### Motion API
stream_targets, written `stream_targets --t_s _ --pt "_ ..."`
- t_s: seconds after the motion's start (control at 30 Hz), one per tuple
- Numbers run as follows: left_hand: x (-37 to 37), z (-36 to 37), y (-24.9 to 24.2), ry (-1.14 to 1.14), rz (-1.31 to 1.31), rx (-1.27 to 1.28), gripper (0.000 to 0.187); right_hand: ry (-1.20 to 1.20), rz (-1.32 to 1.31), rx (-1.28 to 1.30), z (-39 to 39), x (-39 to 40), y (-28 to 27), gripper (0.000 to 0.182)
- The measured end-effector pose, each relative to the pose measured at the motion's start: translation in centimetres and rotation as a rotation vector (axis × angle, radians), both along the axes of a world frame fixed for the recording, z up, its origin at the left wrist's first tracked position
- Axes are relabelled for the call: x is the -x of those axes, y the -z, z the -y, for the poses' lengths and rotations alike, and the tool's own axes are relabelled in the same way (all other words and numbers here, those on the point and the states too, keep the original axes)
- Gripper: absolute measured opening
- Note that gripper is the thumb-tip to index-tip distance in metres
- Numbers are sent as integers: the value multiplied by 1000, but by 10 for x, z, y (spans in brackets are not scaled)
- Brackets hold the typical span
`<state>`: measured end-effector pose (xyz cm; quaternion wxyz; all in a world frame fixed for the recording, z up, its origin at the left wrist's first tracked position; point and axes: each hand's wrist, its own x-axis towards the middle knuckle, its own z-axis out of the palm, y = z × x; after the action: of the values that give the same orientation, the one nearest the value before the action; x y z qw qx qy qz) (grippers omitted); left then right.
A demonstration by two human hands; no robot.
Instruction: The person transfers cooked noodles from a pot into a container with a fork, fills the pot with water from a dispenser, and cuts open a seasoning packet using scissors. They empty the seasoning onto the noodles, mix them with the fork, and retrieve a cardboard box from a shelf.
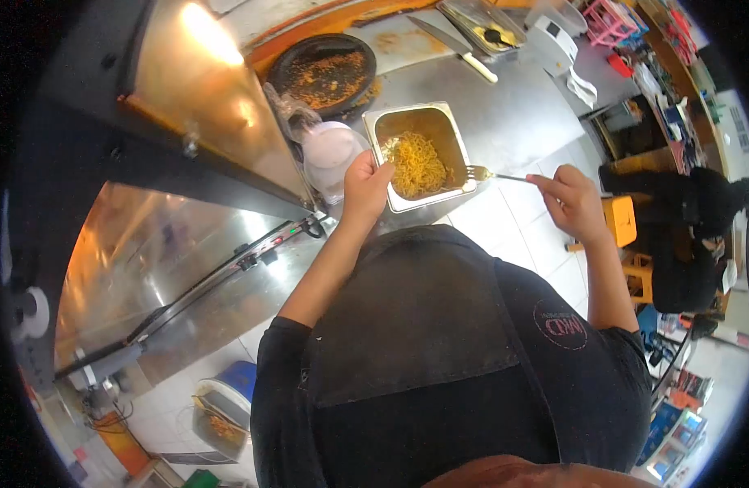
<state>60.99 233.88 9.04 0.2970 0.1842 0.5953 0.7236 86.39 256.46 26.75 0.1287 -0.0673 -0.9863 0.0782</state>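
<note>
**Steel pan of noodles sitting between the two hands, fork coming in from the right**

The left hand [364,185] is gripping the near-left rim of one rectangular steel pan [457,138], fingers curling over the edge and touching the noodles [417,165] heaped inside. The right hand [576,202] is pinching the handle end of one fork [482,173], whose tines are lying at the pan's right rim, pointing left toward the noodles. The fork's long axis is running roughly level from the right hand to the pan; the pan's long axis is running away from the person, tilted slightly left. The hands are well apart, with the pan between them and the left hand the nearer, already on it.

Beyond the left hand, one white lidded container [332,154] is standing just beside the pan, and one dark round griddle [325,71] with crumbs is lying farther off. Beyond the right hand, one knife [456,47] is resting on the steel counter [521,114].
</note>
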Motion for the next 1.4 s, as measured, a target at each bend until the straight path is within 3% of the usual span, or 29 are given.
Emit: stream_targets --t_s 0.2,0.27,0.37,0.47,0.57,0.67,0.77,0.87,0.9,1.0,1.1,1.2,1.3,1.4 --pt "-14 -35 -1 43 152 -79 8 306 41 413 1 15 22 20" --pt "-10 -43 6 69 158 -57 7 437 173 569 -1 31 57 25" --pt "-8 -64 31 -3 286 -53 6 423 120 674 -22 48 125 37" --pt "-17 -91 45 -30 345 -26 8 564 182 918 -44 44 127 50" --pt "-19 -109 58 -86 359 -54 7 666 76 798 -65 15 134 57" --pt "-23 -125 84 -184 308 -50 9 747 61 825 -100 -50 179 54" --pt "-45 -149 73 -383 307 -112 15 823 82 888 -125 -123 207 49" --pt "-60 -131 93 -335 367 10 27 858 91 826 -154 -203 237 46" --pt "-64 -118 112 -250 311 67 38 867 109 854 -164 -230 251 45" --pt "-118 -120 99 -203 92 332 38 889 156 998 -200 -293 272 41" --pt "-141 -133 118 -52 -487 480 38 885 164 1070 -224 -339 287 36" --pt "-152 -155 81 -78 -489 665 36 884 139 1060 -260 -352 272 35" --pt "-161 -185 54 -171 -634 656 35 837 127 1021 -295 -354 263 35" --pt "-168 -217 51 32 -626 681 34 713 94 939 -339 -351 268 32"
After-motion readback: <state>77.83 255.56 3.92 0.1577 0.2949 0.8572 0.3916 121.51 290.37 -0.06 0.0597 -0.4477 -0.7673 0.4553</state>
